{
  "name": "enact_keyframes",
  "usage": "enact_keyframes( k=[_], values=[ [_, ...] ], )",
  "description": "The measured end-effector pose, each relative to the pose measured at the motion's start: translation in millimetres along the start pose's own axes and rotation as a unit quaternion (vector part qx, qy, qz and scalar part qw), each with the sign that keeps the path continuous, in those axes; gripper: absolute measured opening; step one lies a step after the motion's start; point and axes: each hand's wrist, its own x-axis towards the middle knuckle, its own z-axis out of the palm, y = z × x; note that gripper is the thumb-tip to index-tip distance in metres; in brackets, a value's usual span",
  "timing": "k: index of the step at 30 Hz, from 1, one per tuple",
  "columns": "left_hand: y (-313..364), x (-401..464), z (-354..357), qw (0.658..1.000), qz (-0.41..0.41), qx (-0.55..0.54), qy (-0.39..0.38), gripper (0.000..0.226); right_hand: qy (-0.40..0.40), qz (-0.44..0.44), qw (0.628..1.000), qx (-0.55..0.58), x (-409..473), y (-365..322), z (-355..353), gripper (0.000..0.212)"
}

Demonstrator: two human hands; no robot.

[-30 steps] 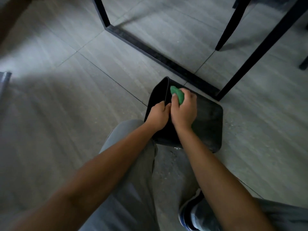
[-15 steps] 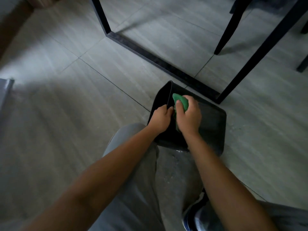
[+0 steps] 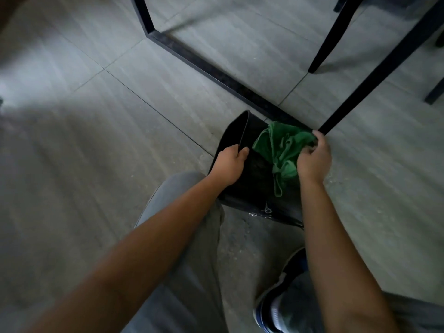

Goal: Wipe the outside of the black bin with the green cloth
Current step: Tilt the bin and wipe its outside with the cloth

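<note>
The black bin [image 3: 249, 186] lies tipped on its side on the grey floor, its rim at the upper left. My left hand [image 3: 228, 164] grips that rim, thumb on one face and fingers on the other. The green cloth [image 3: 281, 147] is spread loosely over the bin's upturned side, with a strip hanging down toward me. My right hand [image 3: 313, 159] is closed on the cloth's right edge, at the right side of the bin.
A black metal table frame [image 3: 216, 75] runs along the floor just behind the bin, and its upright leg [image 3: 374, 75] rises beside my right hand. Chair legs [image 3: 329, 37] stand farther back. My grey trouser knee [image 3: 182, 212] and shoe [image 3: 276, 308] are close below.
The cloth was bunched in my right hand near the rim; now it is unfolded across the bin. My right hand has moved right, away from my left hand. The view has shifted slightly.
</note>
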Motion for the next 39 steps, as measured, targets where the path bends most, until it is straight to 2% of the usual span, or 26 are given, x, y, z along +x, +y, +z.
enact_keyframes(
  k=[3,5,7,9,11,17,19,23,25,27,29,34,36,39],
  values=[
    [2.9,1.9,1.8,1.000,0.006,0.003,-0.006,0.043,-0.001,-0.012,1.000,-0.009,-6.6,-23.5,14.7,0.051],
    [4.7,1.2,2.2,1.000,0.007,0.008,-0.006,0.042,-0.019,-0.064,0.992,-0.106,-25.0,-36.8,28.0,0.057],
    [2.7,0.1,1.2,1.000,0.011,0.000,-0.001,0.041,-0.023,-0.114,0.977,-0.179,-39.2,-38.6,38.7,0.051],
    [1.8,-2.1,0.3,1.000,0.011,-0.009,-0.005,0.040,-0.011,-0.123,0.978,-0.171,-38.2,-31.9,40.0,0.047],
    [2.5,-3.8,-0.6,1.000,0.010,-0.012,-0.010,0.040,0.009,-0.091,0.984,-0.156,-24.6,-17.3,35.2,0.044],
    [-1.4,-6.9,-0.7,0.999,0.007,-0.026,-0.021,0.042,0.055,0.135,0.973,-0.180,20.9,67.0,-9.5,0.040],
    [0.1,-6.2,-0.7,0.999,0.010,-0.030,-0.024,0.042,0.054,0.097,0.978,-0.177,12.2,55.2,-3.0,0.038],
    [-0.3,-2.9,2.8,1.000,0.003,-0.030,0.001,0.043,0.050,-0.096,0.978,-0.177,-64.3,-13.6,37.1,0.031],
    [0.6,-0.8,4.5,1.000,-0.003,-0.016,0.007,0.040,0.034,-0.197,0.966,-0.161,-90.6,-27.7,48.8,0.030],
    [1.5,-1.4,1.7,1.000,-0.009,-0.013,0.006,0.037,0.014,-0.224,0.962,-0.153,-82.0,-28.3,50.5,0.030],
    [-0.6,-2.2,-2.0,1.000,-0.010,-0.019,-0.002,0.037,0.025,-0.166,0.968,-0.184,-51.5,-13.5,44.1,0.033],
    [-1.0,-13.9,-5.4,0.999,-0.006,-0.039,-0.021,0.037,0.069,0.092,0.967,-0.226,15.6,66.7,9.7,0.036],
    [0.2,-12.5,-4.9,0.999,-0.004,-0.038,-0.019,0.037,0.064,0.118,0.965,-0.224,21.3,78.1,6.3,0.037],
    [-0.3,-8.8,-4.2,1.000,-0.001,-0.025,-0.015,0.034,0.056,0.100,0.966,-0.233,18.3,70.7,10.7,0.039]
  ],
)
